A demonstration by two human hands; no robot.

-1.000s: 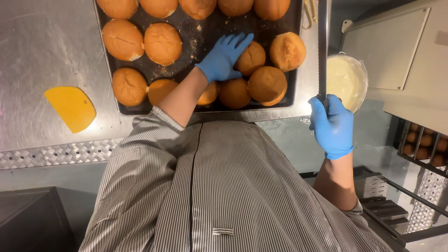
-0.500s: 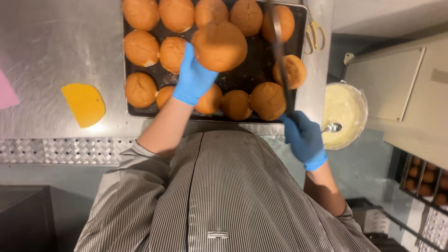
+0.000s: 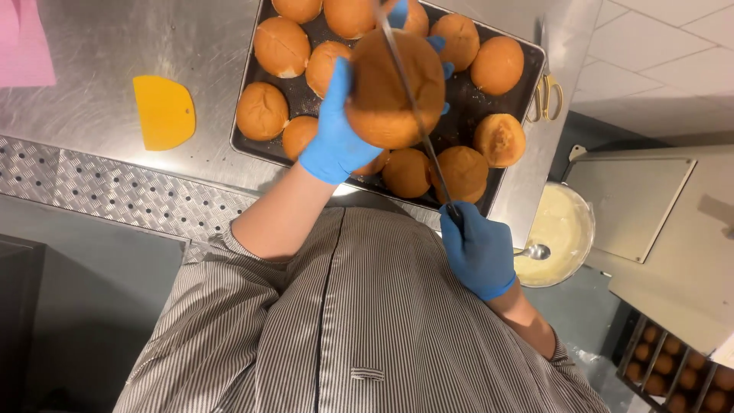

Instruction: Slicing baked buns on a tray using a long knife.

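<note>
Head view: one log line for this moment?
left hand: holds bun above tray | right hand: grips knife, blade on bun | bowl: cream, spoon

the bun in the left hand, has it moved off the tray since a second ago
Yes. The left hand has lifted the bun up off the dark baking tray, toward the camera; the knife in the right hand now crosses it.

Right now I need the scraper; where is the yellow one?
In the head view the yellow scraper lies flat on the steel table, left of the bun tray and right of a pink sheet.
</note>
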